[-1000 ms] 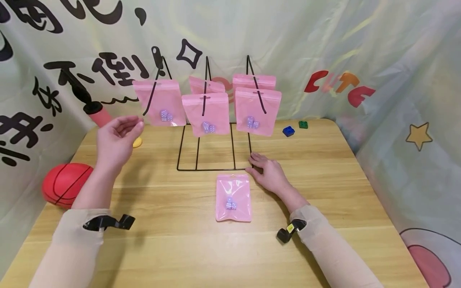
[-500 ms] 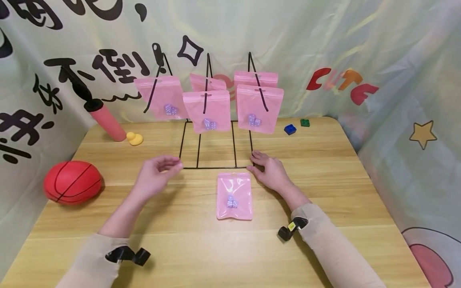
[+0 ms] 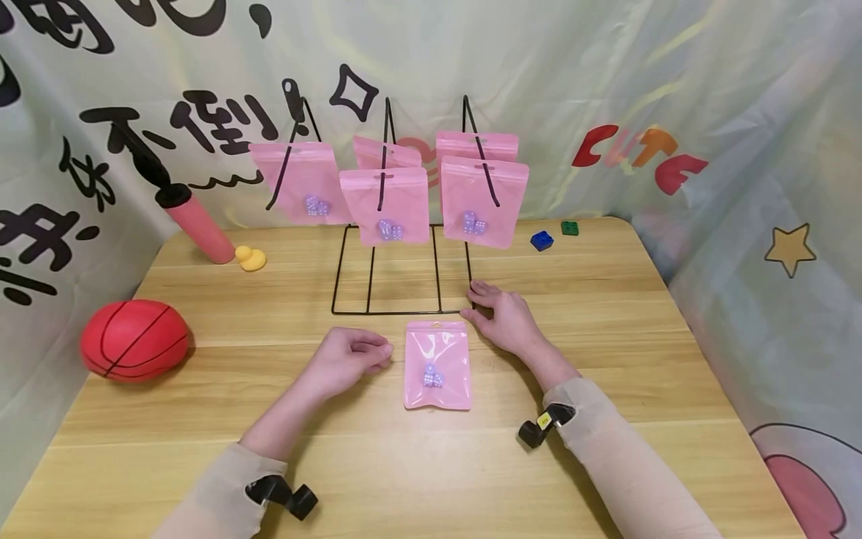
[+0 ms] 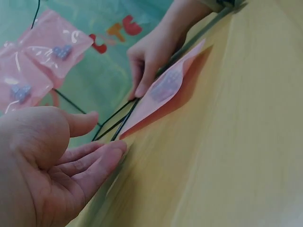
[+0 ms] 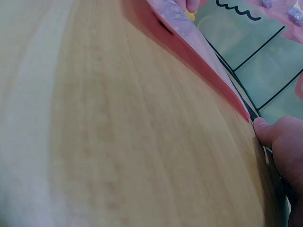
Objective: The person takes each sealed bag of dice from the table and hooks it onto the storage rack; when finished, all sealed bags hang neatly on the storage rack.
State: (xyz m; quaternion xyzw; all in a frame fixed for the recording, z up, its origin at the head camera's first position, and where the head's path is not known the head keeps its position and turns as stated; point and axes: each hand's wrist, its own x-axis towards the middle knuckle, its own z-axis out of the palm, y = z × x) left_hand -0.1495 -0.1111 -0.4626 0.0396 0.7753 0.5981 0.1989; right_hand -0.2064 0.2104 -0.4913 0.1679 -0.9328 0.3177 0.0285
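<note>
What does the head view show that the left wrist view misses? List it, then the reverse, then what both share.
Only the head view: the red ball, pink pump, yellow duck, blue brick, green brick and both sleeves.

Only the left wrist view: the left hand's open palm and loosely bent fingers from close by.

Both: the flat pouch on the table, the rack, hanging pouches, and the right hand at the rack's base.

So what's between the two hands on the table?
The pink pouch lies flat between the left hand and right hand; the head view shows it.
</note>
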